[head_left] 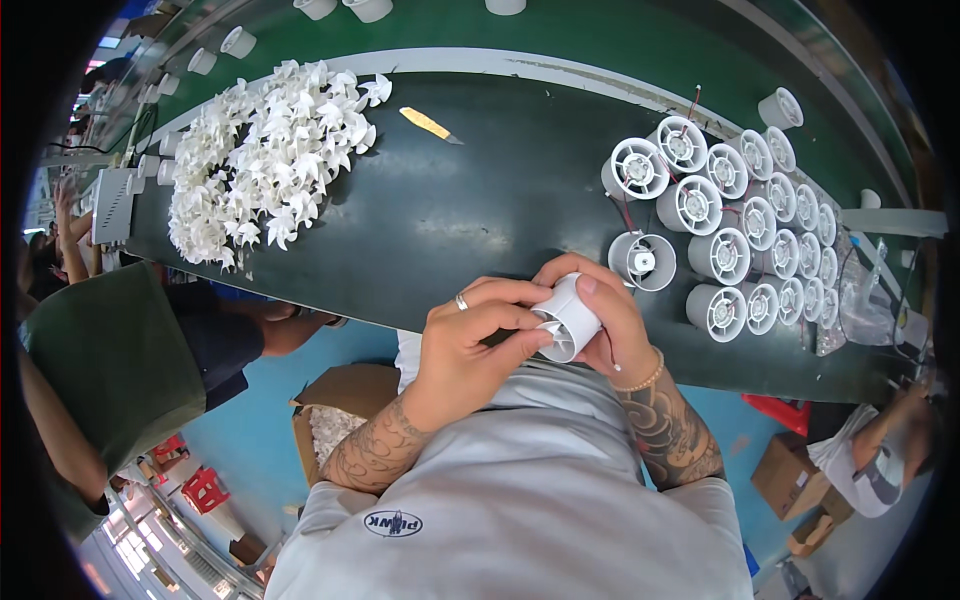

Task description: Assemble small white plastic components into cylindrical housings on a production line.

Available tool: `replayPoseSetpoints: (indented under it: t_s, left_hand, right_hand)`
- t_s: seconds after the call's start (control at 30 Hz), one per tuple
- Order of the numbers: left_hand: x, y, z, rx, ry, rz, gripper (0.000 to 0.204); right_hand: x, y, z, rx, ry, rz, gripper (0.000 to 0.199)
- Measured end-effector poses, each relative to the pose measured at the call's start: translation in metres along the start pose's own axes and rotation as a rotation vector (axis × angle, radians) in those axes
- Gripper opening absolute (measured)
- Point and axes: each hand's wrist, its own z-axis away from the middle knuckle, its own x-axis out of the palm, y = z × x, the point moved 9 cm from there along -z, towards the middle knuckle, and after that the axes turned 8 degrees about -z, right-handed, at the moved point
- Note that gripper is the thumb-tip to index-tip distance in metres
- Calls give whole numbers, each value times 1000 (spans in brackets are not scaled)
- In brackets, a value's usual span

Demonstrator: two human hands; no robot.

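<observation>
On the green bench [470, 200] before me: one yellow cutter [424, 122]; grey metal box [112, 207] at its left end. On the blue floor [250, 430]: red stool [205, 490], my left; brown carton [786, 474], my right.

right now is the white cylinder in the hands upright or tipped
Tipped: the white cylinder slants in the right hand, its open end facing the pale shirt.

Dark green bench [480, 200] — heaped white impellers [285, 140], yellow cutter [425, 123], white fan housings [720, 256].
</observation>
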Motion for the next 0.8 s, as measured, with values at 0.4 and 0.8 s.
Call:
replayPoseSetpoints:
  t_s: [0.4,0.8]
  left_hand:
    - [-12,-32,-17,-255,-133,38,22]
    - [-44,-49,-5,-72,-89,-14,14]
  right_hand:
    - [9,-1,-4,-17,17,219,43]
    - [108,-106,4,-408,-7,1541,51]
